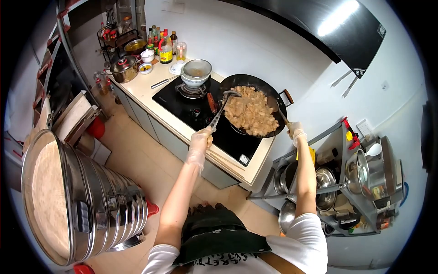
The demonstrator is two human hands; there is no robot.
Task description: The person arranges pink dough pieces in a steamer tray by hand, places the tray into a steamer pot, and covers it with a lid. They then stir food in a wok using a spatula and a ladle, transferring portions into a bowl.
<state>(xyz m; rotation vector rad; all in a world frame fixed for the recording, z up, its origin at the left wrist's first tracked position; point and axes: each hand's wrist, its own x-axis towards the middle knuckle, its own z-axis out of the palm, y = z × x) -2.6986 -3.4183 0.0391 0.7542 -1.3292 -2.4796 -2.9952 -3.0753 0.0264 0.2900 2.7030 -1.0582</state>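
Note:
My left hand, in a clear glove, is wrapped round the long handle of a metal ladle. The ladle's head rests at the left edge of browned chunks of food, which look like meat, inside a black wok. A spatula reaches into the wok from the right, its handle closed in my gloved right hand; its blade lies partly among the chunks. The wok sits on the right side of a black cooktop, its wooden handle pointing left.
A strainer rests over a bowl on the left burner. Bottles, a lidded pot and small bowls stand at the counter's far left. Stacked steamers rise at my left; a rack of metal bowls is at my right.

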